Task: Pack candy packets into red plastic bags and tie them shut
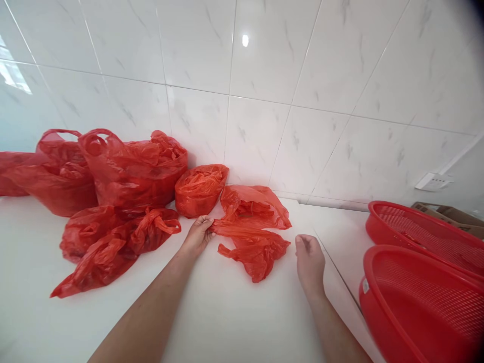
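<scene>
A crumpled red plastic bag (260, 252) is stretched out low over the white tabletop. My left hand (198, 235) pinches its gathered left end between thumb and fingers. Just past the bag's right end is my right hand (310, 259), its fingers curled closed and a small gap between it and the plastic. I see nothing sticking out of that hand. Right behind the held bag lies another loose red plastic bag (278, 204), partly opened up; whether the two are joined I cannot tell.
Filled red bags (136, 176) stand along the tiled wall (264, 136) at the left, a smaller round one (200, 189) beside them. Knotted red bags (98, 262) lie in front. Two red plastic baskets (381, 297) and a cardboard box (449, 214) are at the right, near a wall socket (433, 181).
</scene>
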